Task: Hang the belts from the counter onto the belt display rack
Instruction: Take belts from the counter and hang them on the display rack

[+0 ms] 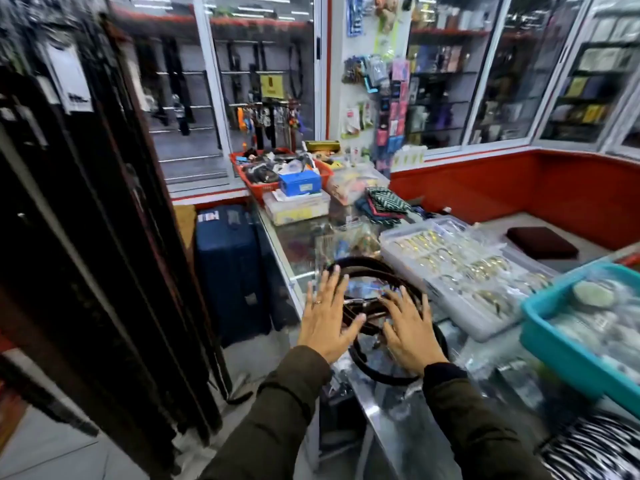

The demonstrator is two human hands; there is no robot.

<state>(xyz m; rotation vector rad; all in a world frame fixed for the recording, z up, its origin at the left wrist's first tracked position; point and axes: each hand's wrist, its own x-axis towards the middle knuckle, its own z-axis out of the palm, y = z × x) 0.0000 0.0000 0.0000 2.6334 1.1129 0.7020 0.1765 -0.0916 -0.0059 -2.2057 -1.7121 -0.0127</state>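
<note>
Belts [367, 271] lying coiled on the glass counter [298, 251], near edge. Left hand [325, 323] and right hand [408, 327] hovering over the coils, fingers spread, gripping nothing. Straps looking light, floppy, likely slithering apart; buckle end seems the best hold. Buckles blurring; rack [86, 202] smeared, hooks not visible.
</note>
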